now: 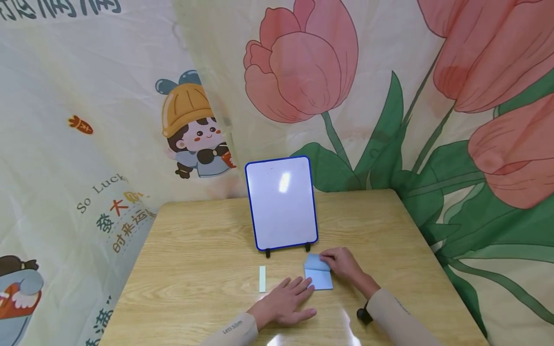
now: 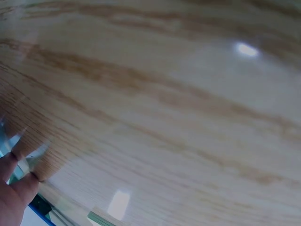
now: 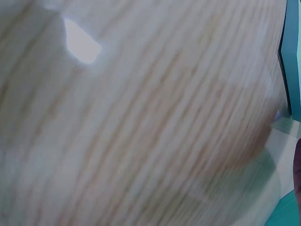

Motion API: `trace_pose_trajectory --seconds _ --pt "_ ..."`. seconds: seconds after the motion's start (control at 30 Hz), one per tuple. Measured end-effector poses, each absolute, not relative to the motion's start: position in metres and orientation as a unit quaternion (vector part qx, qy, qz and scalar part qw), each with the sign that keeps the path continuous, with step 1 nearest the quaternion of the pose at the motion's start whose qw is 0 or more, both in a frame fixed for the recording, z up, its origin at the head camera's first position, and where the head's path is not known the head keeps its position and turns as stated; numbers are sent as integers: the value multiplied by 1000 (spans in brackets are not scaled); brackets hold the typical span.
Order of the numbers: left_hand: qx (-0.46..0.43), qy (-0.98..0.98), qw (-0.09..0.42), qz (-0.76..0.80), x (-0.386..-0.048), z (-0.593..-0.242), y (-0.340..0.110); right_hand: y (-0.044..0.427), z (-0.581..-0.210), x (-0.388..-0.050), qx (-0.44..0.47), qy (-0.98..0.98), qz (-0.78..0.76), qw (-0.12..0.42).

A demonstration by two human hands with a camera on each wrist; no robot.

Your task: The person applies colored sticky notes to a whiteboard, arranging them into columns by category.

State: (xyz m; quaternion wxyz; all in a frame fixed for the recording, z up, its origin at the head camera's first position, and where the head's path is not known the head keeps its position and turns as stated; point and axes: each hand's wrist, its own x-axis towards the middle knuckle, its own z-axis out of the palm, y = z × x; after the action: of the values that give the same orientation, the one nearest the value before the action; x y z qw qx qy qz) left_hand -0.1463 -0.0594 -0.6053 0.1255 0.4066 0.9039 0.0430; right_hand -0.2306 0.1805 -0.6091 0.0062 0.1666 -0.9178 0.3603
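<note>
Beige sleeves [image 1: 235, 331] of my two arms were nearest to the camera, well in front of the whiteboard [image 1: 281, 206]. The blue paper [image 1: 320, 281] lay on the table [image 1: 195, 264], just in front of the whiteboard's right foot [image 1: 308, 247], with one line across its middle. With my right hand [image 1: 344, 264] I pinched its upper part, thumb and fingers clamped near the right edge. My left hand [image 1: 286, 302] was palm down, a little farther in front of the whiteboard; its fingers were straight and slightly apart, one fingertip over the paper's left edge. One pale green strip [image 1: 262, 279] lay in front of the whiteboard's left foot [image 1: 268, 253], apart from the paper. Behind the whiteboard hung a cloth [image 1: 381, 43] with pink tulips [image 1: 303, 72].
</note>
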Motion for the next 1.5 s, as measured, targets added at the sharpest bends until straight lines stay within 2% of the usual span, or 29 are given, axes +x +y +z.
trace_pose_trajectory --seconds 0.37,0.7,0.97,1.5 --pt "401 906 131 43 -147 -608 -59 184 -607 -239 171 -923 346 9" --pt "408 901 137 55 -149 -610 -59 187 -606 -247 139 -929 344 4" --pt "411 902 123 45 -149 -609 -60 188 -606 -250 113 -927 358 -4" --pt "405 900 152 64 -152 -606 -61 196 -610 -255 110 -923 368 19"
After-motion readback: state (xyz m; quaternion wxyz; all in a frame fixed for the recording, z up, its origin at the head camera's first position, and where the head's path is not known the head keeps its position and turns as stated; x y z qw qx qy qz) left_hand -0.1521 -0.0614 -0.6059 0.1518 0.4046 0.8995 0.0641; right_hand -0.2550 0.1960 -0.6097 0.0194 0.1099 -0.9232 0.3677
